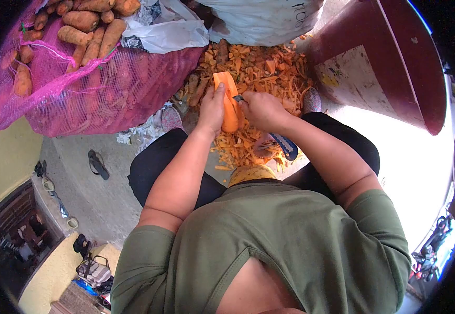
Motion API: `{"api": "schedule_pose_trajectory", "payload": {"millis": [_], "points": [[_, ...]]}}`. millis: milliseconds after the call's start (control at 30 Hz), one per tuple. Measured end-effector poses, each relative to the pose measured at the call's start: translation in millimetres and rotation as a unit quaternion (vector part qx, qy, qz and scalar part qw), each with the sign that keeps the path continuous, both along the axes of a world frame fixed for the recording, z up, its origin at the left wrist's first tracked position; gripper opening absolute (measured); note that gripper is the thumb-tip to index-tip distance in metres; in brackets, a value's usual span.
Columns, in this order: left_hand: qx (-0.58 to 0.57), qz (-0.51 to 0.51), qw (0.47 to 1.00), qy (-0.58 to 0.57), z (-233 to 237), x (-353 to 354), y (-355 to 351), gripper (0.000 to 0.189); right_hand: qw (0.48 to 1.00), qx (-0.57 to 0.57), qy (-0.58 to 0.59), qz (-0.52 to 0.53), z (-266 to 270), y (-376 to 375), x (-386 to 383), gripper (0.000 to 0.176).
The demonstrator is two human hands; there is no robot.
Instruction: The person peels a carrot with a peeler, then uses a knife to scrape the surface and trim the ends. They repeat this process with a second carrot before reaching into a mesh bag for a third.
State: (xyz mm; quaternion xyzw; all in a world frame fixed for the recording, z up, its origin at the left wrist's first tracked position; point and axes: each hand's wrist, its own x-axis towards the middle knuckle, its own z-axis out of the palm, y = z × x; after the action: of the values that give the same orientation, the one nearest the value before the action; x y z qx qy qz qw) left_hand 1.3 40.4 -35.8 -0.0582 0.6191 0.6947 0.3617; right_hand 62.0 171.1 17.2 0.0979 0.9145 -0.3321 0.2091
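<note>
A pink mesh sack [81,89], filled with unpeeled carrots, lies on the floor at upper left. A dark red bin [395,63] stands at upper right. White plastic bags [259,21] lie between the two, at the top edge. A pile of orange peelings [261,65] covers the floor ahead of the seated person's knees.

The peeled carrot [225,82] is held upright above this pile, between both hands. The left hand [212,107] is closed around the carrot's middle, with the thumb along its side. The right hand [261,110] is closed on a small tool [237,98], whose dark tip touches the carrot's right side. A loose sandal [97,163] lies on the floor at left, well apart.
</note>
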Motion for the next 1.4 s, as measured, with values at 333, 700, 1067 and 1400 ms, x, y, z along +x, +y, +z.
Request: {"api": "schedule_pose_trajectory", "payload": {"millis": [333, 700, 1067, 1400], "points": [[-0.129, 0.020, 0.974, 0.185, 5, 5, 3, 0.034, 0.990, -0.133, -0.032, 0.025, -15, -6, 6, 0.025], [-0.108, 0.002, 0.972, 0.207, 6, 0, -1, 0.034, 0.978, -0.195, -0.043, 0.058, -19, 1, 5, 0.021], [-0.069, 0.082, 0.993, 0.056, -2, 2, 2, 0.039, 0.999, 0.030, 0.007, -0.016, 9, -9, 4, 0.027], [-0.224, -0.016, 0.941, 0.254, -3, 9, 8, 0.039, 0.999, 0.019, -0.001, -0.038, -2, -14, 2, 0.025]]}}
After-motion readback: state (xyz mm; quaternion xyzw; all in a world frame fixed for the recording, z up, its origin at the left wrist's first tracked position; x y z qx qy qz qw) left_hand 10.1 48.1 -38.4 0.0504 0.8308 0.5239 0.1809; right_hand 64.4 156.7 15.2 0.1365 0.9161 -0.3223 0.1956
